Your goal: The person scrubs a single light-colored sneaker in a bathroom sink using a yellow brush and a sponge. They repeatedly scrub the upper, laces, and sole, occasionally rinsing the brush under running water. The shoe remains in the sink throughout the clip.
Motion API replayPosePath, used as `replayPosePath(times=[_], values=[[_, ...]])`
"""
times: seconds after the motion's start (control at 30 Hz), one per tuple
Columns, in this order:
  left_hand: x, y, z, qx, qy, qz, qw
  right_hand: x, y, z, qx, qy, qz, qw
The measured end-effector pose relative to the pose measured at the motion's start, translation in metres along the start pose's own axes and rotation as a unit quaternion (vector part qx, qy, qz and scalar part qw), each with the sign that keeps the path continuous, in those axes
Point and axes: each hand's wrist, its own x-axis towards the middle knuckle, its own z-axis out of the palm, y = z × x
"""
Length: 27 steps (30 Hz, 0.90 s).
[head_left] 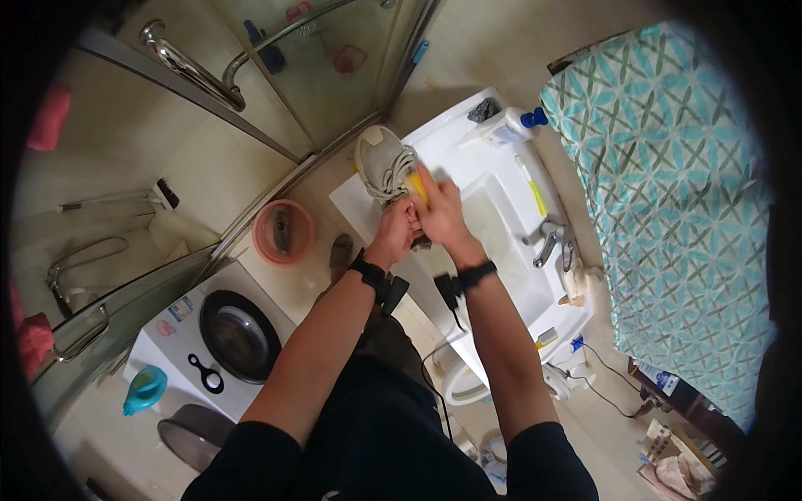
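A light grey sneaker (376, 157) with pale laces is held over the left edge of the white washbasin (434, 127), its toe pointing away from me. My left hand (394, 234) is closed on the sneaker near its ankle opening. Gripped in my right hand (444, 219) is a yellow brush (416, 185), up against the laces and slightly blurred. The two hands nearly touch, and they cover the heel end of the sneaker. Whitish water seems to lie in the basin's bowl.
On the basin stand a white pump bottle (507, 129), a yellow-green toothbrush (533, 190), a chrome tap (549, 242) and another brush (545, 338). Left of it, a pink bucket (307, 221) holds a dark shoe (282, 230). A washing machine (159, 349) is nearer, and a patterned curtain (668, 175) hangs right.
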Motion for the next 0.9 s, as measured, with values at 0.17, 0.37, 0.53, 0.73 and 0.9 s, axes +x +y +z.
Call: replayPosePath(times=[0.17,0.37,0.53,0.73,0.9], values=[[0.005,-0.016,0.005,0.047,0.056,0.044,0.996,-0.002,0.012,0.009,0.003,-0.012,0.061,0.998],[0.007,-0.023,0.055,-0.033,0.307,0.113,0.944,-0.084,0.034,0.001,0.064,-0.049,0.186,0.979],[0.008,-0.011,0.068,-0.233,0.269,0.052,0.933,-0.114,0.031,0.014,0.215,0.010,0.255,0.943],[0.001,-0.032,0.039,0.421,0.224,0.160,0.864,-0.121,0.030,0.027,0.295,0.047,0.263,0.917],[0.012,-0.046,0.049,0.490,0.247,0.310,0.776,-0.119,0.030,0.037,0.412,0.088,0.297,0.857]])
